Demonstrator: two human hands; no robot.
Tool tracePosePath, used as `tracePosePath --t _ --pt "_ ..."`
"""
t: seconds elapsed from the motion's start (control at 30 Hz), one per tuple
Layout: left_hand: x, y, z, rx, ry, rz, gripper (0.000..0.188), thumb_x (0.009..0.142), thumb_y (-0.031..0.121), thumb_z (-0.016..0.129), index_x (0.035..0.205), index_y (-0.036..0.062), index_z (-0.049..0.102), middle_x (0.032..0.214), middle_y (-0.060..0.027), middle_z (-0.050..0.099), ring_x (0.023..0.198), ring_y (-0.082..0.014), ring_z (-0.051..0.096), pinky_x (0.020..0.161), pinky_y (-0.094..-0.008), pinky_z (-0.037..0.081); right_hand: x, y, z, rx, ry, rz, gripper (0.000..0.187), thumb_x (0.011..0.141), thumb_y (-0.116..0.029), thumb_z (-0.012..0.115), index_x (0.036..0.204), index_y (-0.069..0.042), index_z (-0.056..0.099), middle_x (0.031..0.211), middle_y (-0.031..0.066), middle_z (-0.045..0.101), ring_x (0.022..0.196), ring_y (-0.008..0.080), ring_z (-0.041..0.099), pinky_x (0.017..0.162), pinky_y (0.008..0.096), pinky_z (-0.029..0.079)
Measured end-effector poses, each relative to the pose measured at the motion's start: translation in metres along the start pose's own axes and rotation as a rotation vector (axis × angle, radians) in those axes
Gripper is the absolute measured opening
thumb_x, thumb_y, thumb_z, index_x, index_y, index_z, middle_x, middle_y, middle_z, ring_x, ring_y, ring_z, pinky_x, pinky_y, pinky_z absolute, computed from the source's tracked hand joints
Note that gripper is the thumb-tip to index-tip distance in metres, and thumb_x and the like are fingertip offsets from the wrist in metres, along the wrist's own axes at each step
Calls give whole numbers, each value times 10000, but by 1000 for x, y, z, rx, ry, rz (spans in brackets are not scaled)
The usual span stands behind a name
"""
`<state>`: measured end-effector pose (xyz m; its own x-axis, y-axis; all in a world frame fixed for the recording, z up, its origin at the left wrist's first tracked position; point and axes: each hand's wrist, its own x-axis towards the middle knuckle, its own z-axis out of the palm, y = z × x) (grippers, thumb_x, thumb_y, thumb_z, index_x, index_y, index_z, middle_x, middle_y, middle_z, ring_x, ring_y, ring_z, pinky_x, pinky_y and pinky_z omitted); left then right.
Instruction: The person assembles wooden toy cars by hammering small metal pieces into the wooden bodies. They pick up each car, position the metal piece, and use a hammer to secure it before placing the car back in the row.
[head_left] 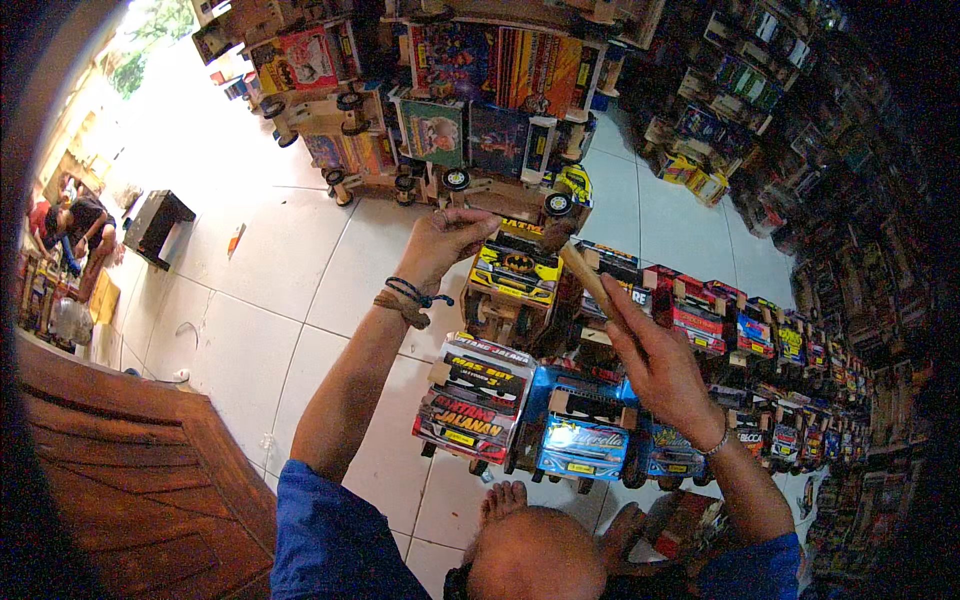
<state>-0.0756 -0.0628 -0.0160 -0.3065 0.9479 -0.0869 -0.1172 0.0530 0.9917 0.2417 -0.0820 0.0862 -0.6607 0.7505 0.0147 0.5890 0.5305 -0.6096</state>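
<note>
The right hand (660, 355) is gripping a wooden-handled hammer (588, 278), its dark head pointing between ten and eleven o'clock. The left hand (445, 246) is pinching its fingertips together at the eleven o'clock edge of a yellow toy truck (516, 270); whether they are holding anything, I cannot tell. From that truck, a blue toy truck (582, 442) is standing toward five o'clock, a carved wooden door (120, 480) lying toward eight.
</note>
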Motion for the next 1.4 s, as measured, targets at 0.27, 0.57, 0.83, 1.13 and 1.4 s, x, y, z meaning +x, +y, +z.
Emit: tracePosePath --t 0.27,0.57,0.83,1.13,1.4 --pt "2 -6 -1 -13 -14 -17 258 890 237 769 1080 65 738 924 14 701 783 -61 621 704 -202 513 10 -3 6 -125 -62 -15 532 1026 -200 526 1534 -179 370 939 228 688 700 374 664 646 469 505" --pt "7 -3 -4 28 -24 -81 217 889 251 769 995 64 739 879 20 682 741 -56 612 648 -189 502 25 10 20 -126 48 -132 532 1001 -228 555 1511 -210 404 793 216 675 694 398 671 613 520 522" --pt "8 -7 2 1 4 -59 187 905 246 752 964 70 735 770 53 634 644 -30 558 567 -190 474 23 10 19 -141 62 -149 531 1000 -228 553 1510 -201 405 749 206 667 633 389 657 583 517 515" --pt "8 -9 3 -86 -8 -66 172 928 239 725 984 78 738 757 74 617 607 -16 527 530 -161 429 23 5 15 -156 -40 -26 527 1015 -221 543 1517 -179 391 913 247 694 710 403 682 641 503 519" --pt "11 -12 3 -68 -23 -70 191 916 249 740 999 77 735 786 69 626 650 -19 550 580 -185 471 23 9 20 -157 -13 -61 532 1016 -215 536 1524 -190 379 907 240 693 731 417 678 648 518 514"
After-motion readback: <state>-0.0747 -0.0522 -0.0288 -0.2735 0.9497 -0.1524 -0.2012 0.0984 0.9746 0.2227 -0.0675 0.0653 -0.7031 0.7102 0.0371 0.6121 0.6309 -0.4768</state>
